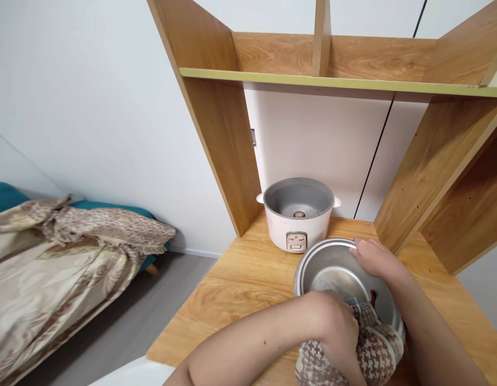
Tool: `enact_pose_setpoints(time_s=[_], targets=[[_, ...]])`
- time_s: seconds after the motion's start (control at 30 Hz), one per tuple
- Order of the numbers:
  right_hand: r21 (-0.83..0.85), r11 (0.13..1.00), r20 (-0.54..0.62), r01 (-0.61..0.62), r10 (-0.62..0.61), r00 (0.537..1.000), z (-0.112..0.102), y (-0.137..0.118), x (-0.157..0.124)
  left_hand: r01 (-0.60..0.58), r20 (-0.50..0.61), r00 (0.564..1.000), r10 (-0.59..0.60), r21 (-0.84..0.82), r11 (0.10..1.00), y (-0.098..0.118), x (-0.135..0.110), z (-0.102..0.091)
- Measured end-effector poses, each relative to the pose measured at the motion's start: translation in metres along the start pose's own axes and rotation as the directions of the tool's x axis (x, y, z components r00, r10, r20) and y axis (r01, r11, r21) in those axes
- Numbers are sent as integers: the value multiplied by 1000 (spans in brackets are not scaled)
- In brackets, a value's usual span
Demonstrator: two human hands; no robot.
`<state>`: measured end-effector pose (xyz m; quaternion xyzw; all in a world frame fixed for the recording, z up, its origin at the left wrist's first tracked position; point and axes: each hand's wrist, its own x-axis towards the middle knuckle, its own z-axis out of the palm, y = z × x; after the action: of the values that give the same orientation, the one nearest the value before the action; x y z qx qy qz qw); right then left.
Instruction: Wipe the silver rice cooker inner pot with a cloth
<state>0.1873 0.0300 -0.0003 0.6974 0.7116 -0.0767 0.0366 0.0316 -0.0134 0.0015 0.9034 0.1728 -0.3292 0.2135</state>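
Head view: a cloth wipes the inside of a metal pot [336, 271] on the worktop [240, 279].
The pot stands at the near right of the wooden worktop, just in front of an open white rice cooker [298, 225]. The left hand [339, 327] is closed around a checked cloth [377, 354] and presses it into the pot. The right hand [375, 256] has its fingers [357, 246] curled over the far rim. The wiping looks to be mid-way, and it calls for a firm hold on the rim. A wooden shelf unit [216, 118] stands against a white wall, and a bed [51, 257] is at the left.
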Motion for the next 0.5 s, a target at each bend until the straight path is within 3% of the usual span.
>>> enact_pose_setpoints(time_s=[0.17, 0.5], targets=[[-9, 1000, 0, -6, 6, 1000, 0, 0, 0, -31, 102, 994, 24, 67, 997, 3, -4, -6], [4, 1000, 14, 21, -21, 1000, -4, -2, -3, -58, 82, 995, 53, 67, 996, 4, -8, -11]])
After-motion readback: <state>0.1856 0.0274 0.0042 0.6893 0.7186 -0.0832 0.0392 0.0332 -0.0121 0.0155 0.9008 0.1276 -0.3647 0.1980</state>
